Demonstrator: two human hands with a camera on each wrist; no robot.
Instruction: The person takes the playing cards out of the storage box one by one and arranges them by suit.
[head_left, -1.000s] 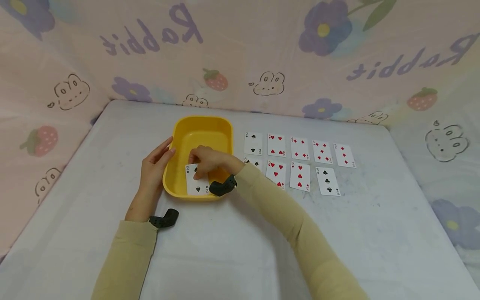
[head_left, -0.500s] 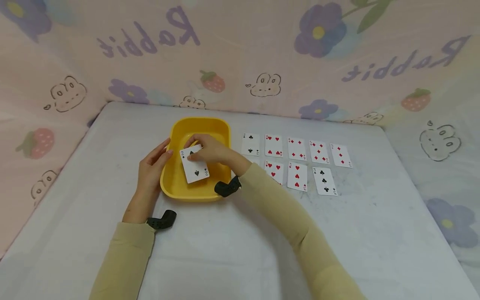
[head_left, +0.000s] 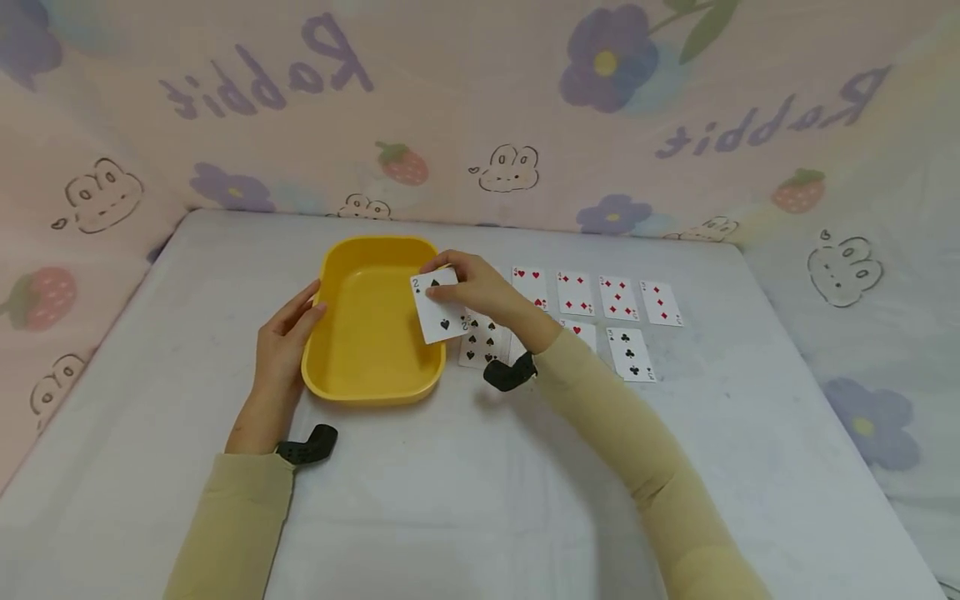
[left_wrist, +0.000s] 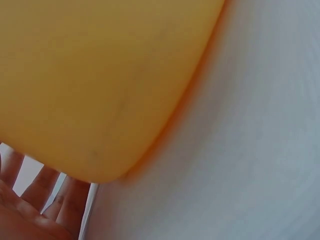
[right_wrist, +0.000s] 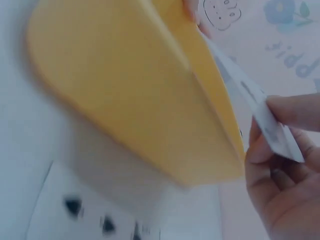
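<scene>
A two of spades playing card is pinched between the thumb and fingers of my right hand, face up and tilted. It overlaps the right rim of the yellow plastic tray. The right wrist view shows the card nearly edge-on, thumb on its face and fingers behind. My left hand rests against the tray's left side, its thumb near the rim. In the left wrist view the fingers extend beside the tray wall. A six of spades lies right of the tray.
Face-up cards lie in two rows right of the tray, among them a four of hearts, a three of diamonds and a three of clubs. The right arm hides some. A patterned cloth stands behind the white table.
My right hand has lifted the two of spades out of the tray and carried it right, to above the right rim. My left hand keeps its place at the tray; the head view has shifted slightly.
</scene>
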